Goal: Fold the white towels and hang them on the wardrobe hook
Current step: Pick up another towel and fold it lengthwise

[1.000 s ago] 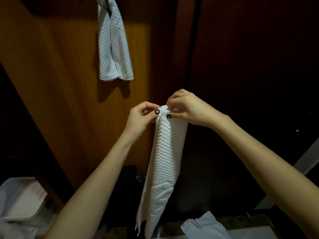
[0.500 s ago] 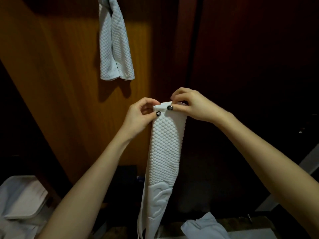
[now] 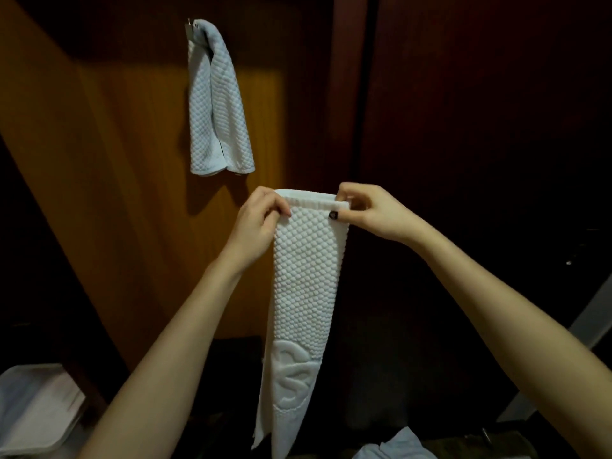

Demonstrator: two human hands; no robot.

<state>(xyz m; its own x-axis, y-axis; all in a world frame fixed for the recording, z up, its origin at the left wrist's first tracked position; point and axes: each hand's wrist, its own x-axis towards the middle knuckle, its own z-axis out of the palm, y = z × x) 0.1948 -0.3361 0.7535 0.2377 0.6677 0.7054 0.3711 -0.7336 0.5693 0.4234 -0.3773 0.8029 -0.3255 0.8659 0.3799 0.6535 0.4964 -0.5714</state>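
Since the towel (image 3: 306, 286) is soft and limp, keep pinching the hem. Left hand (image 3: 256, 228) and right hand (image 3: 371, 210) each closed on a top corner; strip hangs below the fingers (image 3: 344, 193), hung towel (image 3: 215, 104) above them.

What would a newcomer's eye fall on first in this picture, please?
First, the long white towel hanging down the centre, its top edge pinched between the left hand and the right hand. Next, a second folded towel draped from the hook on the lit wooden panel, upper left.
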